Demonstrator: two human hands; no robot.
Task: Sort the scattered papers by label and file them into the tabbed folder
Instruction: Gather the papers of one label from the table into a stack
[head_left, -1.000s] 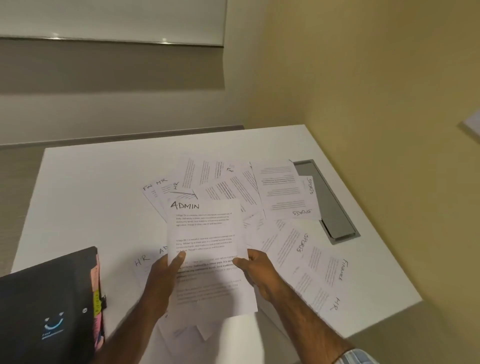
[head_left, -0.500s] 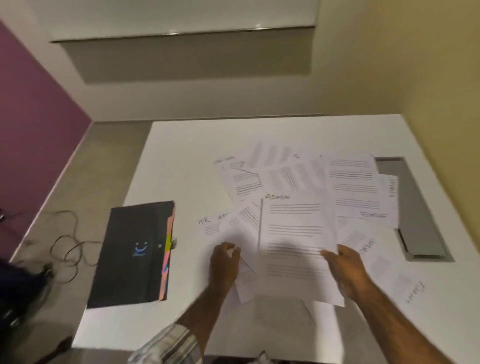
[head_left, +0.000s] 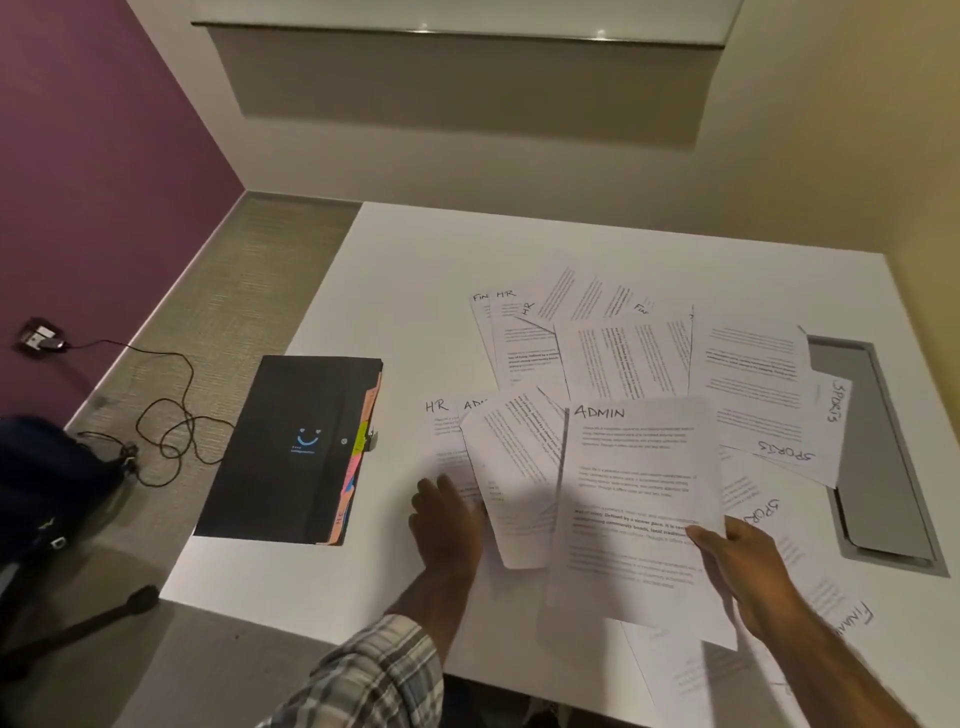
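My right hand (head_left: 737, 564) pinches the right edge of a white sheet headed ADMIN (head_left: 636, 499), holding it just above the pile. My left hand (head_left: 447, 519) lies flat, fingers spread, on the lower left papers near a sheet marked HR (head_left: 441, 431). Several more sheets marked HR, FIN and SPORTS (head_left: 769, 395) fan out over the white table (head_left: 395, 270). The black tabbed folder (head_left: 296, 447) lies shut at the table's left edge, coloured tabs along its right side, about a hand's width left of my left hand.
A grey recessed cable hatch (head_left: 883, 467) sits at the table's right, partly under the SPORTS sheets. A dark bag (head_left: 47, 483) and a black cable (head_left: 161, 415) lie on the floor to the left. Walls close in behind and on the right.
My left hand let go of the ADMIN sheet and dropped onto the papers at the left. My right hand alone holds the sheet now. The view swung left, showing the whole folder.
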